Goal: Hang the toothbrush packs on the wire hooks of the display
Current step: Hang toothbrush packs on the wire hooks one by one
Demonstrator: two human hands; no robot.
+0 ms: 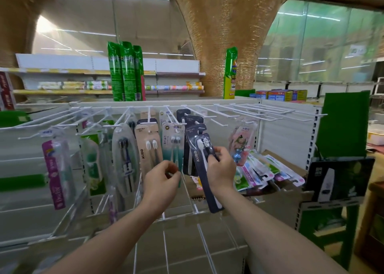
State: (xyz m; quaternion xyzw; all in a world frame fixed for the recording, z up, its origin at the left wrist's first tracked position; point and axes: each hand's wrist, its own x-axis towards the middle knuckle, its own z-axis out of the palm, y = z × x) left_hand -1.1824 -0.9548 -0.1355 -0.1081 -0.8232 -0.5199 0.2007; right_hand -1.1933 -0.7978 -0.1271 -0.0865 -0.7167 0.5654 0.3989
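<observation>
A dark navy toothbrush pack [204, 169] printed "AUBO" tilts just below the navy packs on the wire hooks [187, 112], pinched near its top by the right hand [221, 165]. At nine o'clock from it, the left hand [161, 177] hangs with fingers curled, nothing plainly in them; motion blur hides the fingertips. At three o'clock, loose packs [266, 169] lie heaped in a cardboard box [291, 163].

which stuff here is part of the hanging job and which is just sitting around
Job: dark AUBO toothbrush pack held in the right hand; left hand; white wire hooks; loose packs in the cardboard box.

Lying about: green cans; small colourful boxes; green panel.
</observation>
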